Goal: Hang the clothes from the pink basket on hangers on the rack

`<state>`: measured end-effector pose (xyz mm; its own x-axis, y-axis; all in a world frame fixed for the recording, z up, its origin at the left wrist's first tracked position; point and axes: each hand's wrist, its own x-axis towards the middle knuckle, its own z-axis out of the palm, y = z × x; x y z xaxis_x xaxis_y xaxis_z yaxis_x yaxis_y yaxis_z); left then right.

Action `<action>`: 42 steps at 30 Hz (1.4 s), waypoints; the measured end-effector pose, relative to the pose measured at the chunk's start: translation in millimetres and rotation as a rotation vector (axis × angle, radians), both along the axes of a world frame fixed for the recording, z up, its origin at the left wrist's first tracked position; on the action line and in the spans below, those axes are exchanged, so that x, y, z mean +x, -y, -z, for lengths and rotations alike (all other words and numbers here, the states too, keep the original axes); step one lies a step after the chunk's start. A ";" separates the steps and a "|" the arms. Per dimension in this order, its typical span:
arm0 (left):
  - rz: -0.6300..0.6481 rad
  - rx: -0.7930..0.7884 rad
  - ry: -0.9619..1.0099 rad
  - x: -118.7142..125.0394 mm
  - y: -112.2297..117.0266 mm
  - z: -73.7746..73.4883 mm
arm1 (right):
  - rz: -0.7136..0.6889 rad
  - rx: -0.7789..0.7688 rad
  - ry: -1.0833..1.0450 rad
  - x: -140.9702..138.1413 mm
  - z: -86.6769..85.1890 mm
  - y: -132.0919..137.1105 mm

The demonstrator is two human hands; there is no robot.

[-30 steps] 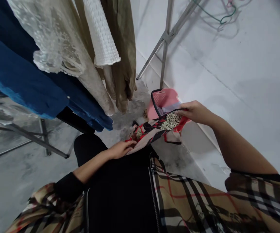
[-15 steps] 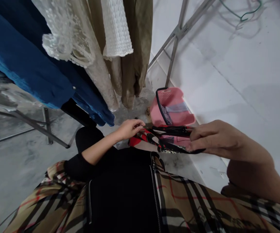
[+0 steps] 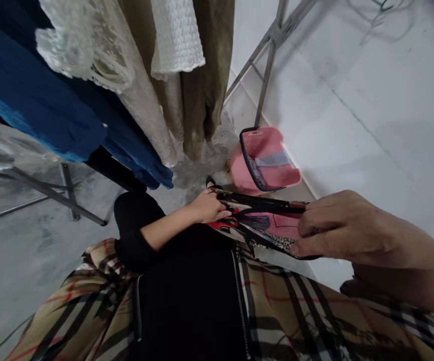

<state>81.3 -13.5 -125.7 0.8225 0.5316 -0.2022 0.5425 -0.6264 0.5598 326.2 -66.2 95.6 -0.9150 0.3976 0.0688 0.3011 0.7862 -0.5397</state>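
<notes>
A thin patterned garment (image 3: pixel 282 244) in red, black and a speckled print, with black edging, is stretched sideways in front of my waist. At its left end, my left hand (image 3: pixel 209 206) has its fingers closed on the cloth. My right hand (image 3: pixel 335 225) pinches the other end between thumb and curled fingers. The black-edged opening gapes between the two hands, and pink and grey patches show inside it; I cannot tell whether they belong to the garment. Its kind is not clear from this angle.
Beyond the garment stands a pink basket (image 3: pixel 245 173) with a dark handle and some cloth inside, beside the white wall (image 3: pixel 371 115). Blue clothing (image 3: pixel 66 120), white lace (image 3: pixel 100 55) and brown clothing (image 3: pixel 212 70) hang at upper left. Metal rack legs (image 3: pixel 265 75) stand behind.
My left hand has moved slightly right and wraps more of the cloth. The garment's opening has spread wider and lies lower, clear of the basket. The view has shifted slightly.
</notes>
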 end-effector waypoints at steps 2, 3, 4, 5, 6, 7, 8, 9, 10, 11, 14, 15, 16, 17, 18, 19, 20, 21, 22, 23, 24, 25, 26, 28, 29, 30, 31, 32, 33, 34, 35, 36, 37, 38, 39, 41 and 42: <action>-0.009 -0.041 -0.040 -5.4 0.9 3.9 | 0.002 0.001 0.024 0.5 -0.1 1.1; -0.024 -0.068 -0.053 -6.9 1.5 5.9 | -0.002 -0.001 0.030 0.4 0.1 1.6; -0.043 -0.096 -0.057 -7.0 2.5 7.8 | -0.007 -0.004 0.034 -0.1 0.3 1.9; -0.068 -0.122 -0.048 -5.8 3.9 9.6 | -0.009 -0.007 0.036 -1.0 0.6 2.1; -0.100 -0.146 -0.021 -3.3 5.8 11.5 | -0.013 -0.010 0.035 -2.3 0.8 2.1; -0.135 -0.169 0.019 0.3 8.1 13.5 | -0.017 -0.009 0.030 -3.9 1.0 2.1; -0.167 -0.189 0.063 4.5 10.6 15.7 | -0.019 -0.007 0.026 -5.5 1.0 2.2; -0.194 -0.208 0.103 8.9 13.0 18.2 | -0.019 -0.006 0.026 -7.0 1.0 2.3; -0.217 -0.222 0.134 12.9 15.0 21.0 | -0.018 -0.003 0.030 -8.1 1.1 2.6; -0.238 -0.233 0.154 15.9 16.2 23.8 | -0.015 -0.007 0.035 -8.6 1.2 3.2; -0.333 -0.251 0.203 16.2 11.9 28.5 | 0.009 -0.037 0.038 -4.8 3.9 5.9; -0.379 -0.254 0.231 12.9 7.5 27.4 | 0.025 -0.044 0.040 -1.8 5.9 6.7; -0.425 -0.249 0.258 8.1 1.9 24.5 | 0.041 -0.048 0.042 1.6 8.5 7.2; -0.486 -0.250 0.305 2.2 -4.6 19.6 | 0.059 -0.045 0.048 5.4 11.8 7.1; -0.561 -0.268 0.381 -4.4 -11.4 12.6 | 0.083 -0.033 0.061 9.0 15.5 6.3; -0.645 -0.304 0.484 -11.4 -18.2 3.8 | 0.110 -0.019 0.079 12.3 19.5 4.7; -0.729 -0.355 0.606 -18.4 -24.3 -6.4 | 0.149 0.000 0.097 14.9 23.8 2.1; -0.805 -0.415 0.737 -25.0 -29.6 -17.7 | 0.197 0.020 0.112 16.6 28.1 -1.2; -0.865 -0.475 0.857 -31.0 -33.7 -29.5 | 0.256 0.033 0.133 17.4 32.5 -5.2; -0.900 -0.520 0.951 -36.3 -36.7 -41.4 | 0.323 0.040 0.156 17.1 36.9 -9.6; -0.913 -0.536 1.008 -40.8 -38.6 -53.0 | 0.393 0.044 0.182 16.1 41.6 -14.1; -0.919 -0.533 1.048 -44.6 -39.7 -63.9 | 0.469 0.055 0.211 14.5 46.7 -18.6; -0.921 -0.516 1.078 -47.7 -40.1 -74.1 | 0.551 0.080 0.244 12.5 52.1 -22.9; -0.920 -0.449 1.118 -52.5 -39.9 -92.6 | 0.713 0.173 0.318 8.8 63.6 -30.6; -0.923 -0.409 1.131 -54.5 -39.6 -101.0 | 0.781 0.227 0.354 7.3 69.0 -34.2; -0.926 -0.373 1.140 -56.4 -39.3 -109.1 | 0.831 0.266 0.392 6.1 73.7 -37.8; -0.930 -0.336 1.145 -58.2 -39.0 -116.9 | 0.866 0.290 0.428 5.3 77.3 -41.5; -0.934 -0.294 1.143 -60.2 -38.9 -124.3 | 0.892 0.298 0.460 4.8 79.4 -45.3; -0.936 -0.251 1.135 -62.3 -38.7 -131.2 | 0.920 0.298 0.487 4.5 80.0 -49.3; -0.935 -0.208 1.123 -64.5 -38.7 -137.5 | 0.954 0.297 0.505 4.5 79.2 -53.4; -0.933 -0.168 1.110 -66.9 -38.7 -142.9 | 0.993 0.299 0.511 4.7 77.1 -57.5; -0.929 -0.134 1.099 -69.3 -38.6 -147.4 | 1.036 0.309 0.504 5.3 74.1 -61.6; -0.925 -0.114 1.091 -71.6 -38.6 -150.9 | 1.082 0.324 0.481 6.1 70.6 -65.5; -0.921 -0.109 1.084 -73.9 -38.5 -153.4 | 1.125 0.330 0.440 7.1 67.0 -69.2; -0.916 -0.119 1.077 -75.8 -38.3 -155.1 | 1.163 0.316 0.375 8.3 63.5 -72.6; -0.906 -0.177 1.049 -78.6 -37.5 -156.4 | 1.213 0.204 0.153 9.8 57.5 -78.0; -0.905 -0.219 1.035 -79.2 -37.0 -156.5 | 1.218 0.113 0.004 9.9 55.2 -80.0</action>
